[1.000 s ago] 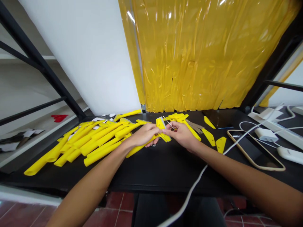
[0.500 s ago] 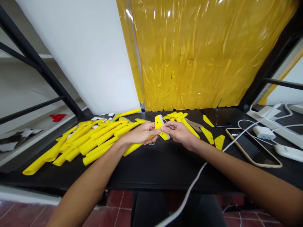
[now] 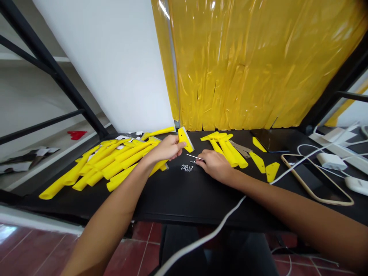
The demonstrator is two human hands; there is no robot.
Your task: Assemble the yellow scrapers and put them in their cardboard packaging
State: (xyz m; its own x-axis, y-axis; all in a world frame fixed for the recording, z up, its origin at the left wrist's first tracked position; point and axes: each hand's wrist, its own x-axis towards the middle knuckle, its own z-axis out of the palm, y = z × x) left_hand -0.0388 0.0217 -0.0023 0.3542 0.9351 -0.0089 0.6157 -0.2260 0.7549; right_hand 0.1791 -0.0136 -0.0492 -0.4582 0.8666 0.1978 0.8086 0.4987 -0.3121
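Observation:
My left hand (image 3: 169, 148) is closed round a yellow scraper (image 3: 184, 138), whose wide head with a dark hole and pale blade edge sticks up past my fingers; its handle is mostly hidden by the hand. My right hand (image 3: 215, 163) grips a thin metal rod-like tool (image 3: 194, 156), its shaft pointing left. Just beneath that shaft, a small pile of screws and nuts (image 3: 187, 168) lies on the black table (image 3: 172, 199). My right fingers are close beside the pile; I cannot tell whether they touch it.
Many yellow scrapers (image 3: 115, 161) are heaped on the left. Several yellow handled pieces (image 3: 227, 149), flat blades (image 3: 240, 148) and loose yellow plates (image 3: 272, 171) lie right of centre. A phone (image 3: 316, 180), charger (image 3: 332, 161) and white cable (image 3: 201, 241) occupy the right and front.
My hands have moved apart. The left has carried the scraper slightly left and up; the right has lowered the tool from the scraper to the small screws and nuts, now exposed.

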